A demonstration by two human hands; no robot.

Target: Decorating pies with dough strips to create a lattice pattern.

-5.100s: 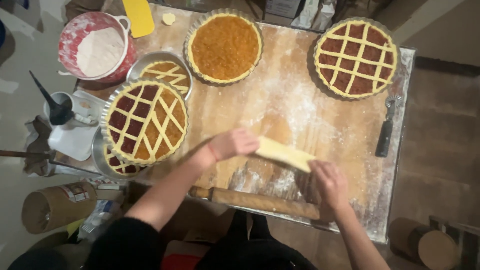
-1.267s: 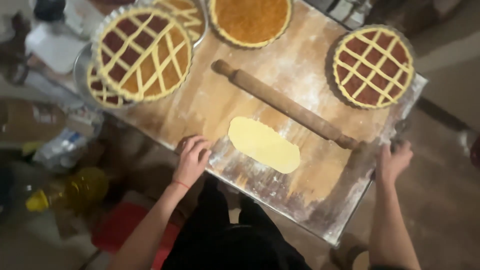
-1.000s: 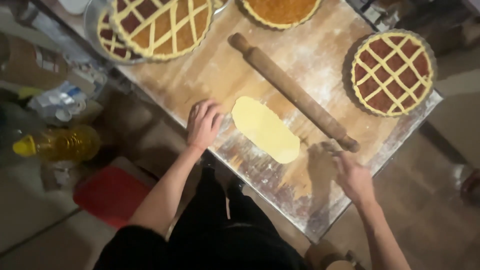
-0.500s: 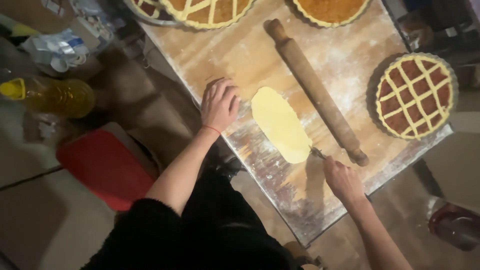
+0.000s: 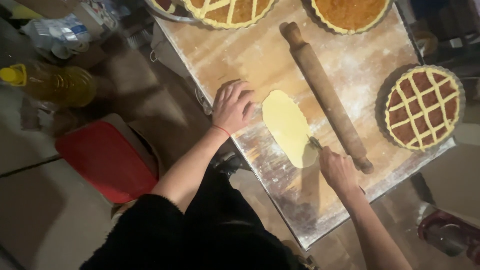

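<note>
Flattened oval of pale yellow dough [image 5: 288, 126] lying on floured wooden board [image 5: 260, 55], long axis running roughly toward the near edge.

Left hand [image 5: 232, 106]: spread flat, palm down on the board just beside the dough's left edge, fingertips near or touching it; contact not clear. Holding nothing. Thin red band at the wrist.

Right hand [image 5: 338, 170]: closed around a small cutting tool with a dark metal tip [image 5: 314, 143]; tip resting on the dough's right edge, near its lower end. Kind of tool, wheel or blade, too small to tell.

Long brown wooden rolling pin [image 5: 325, 95] lying diagonally on the board just right of the dough, apart from it, near handle close beside the right hand.

Round lattice-topped tart with dark red filling in a fluted tin [image 5: 423, 107] at the board's right corner. Plain golden-topped tart [image 5: 350, 12] and another lattice tart [image 5: 227, 7] at the far edge, both cut off by the frame.

Off the board, left: yellow-capped plastic bottle of golden oil [image 5: 50, 84], flat red rectangular thing [image 5: 107, 160] on the floor.
</note>
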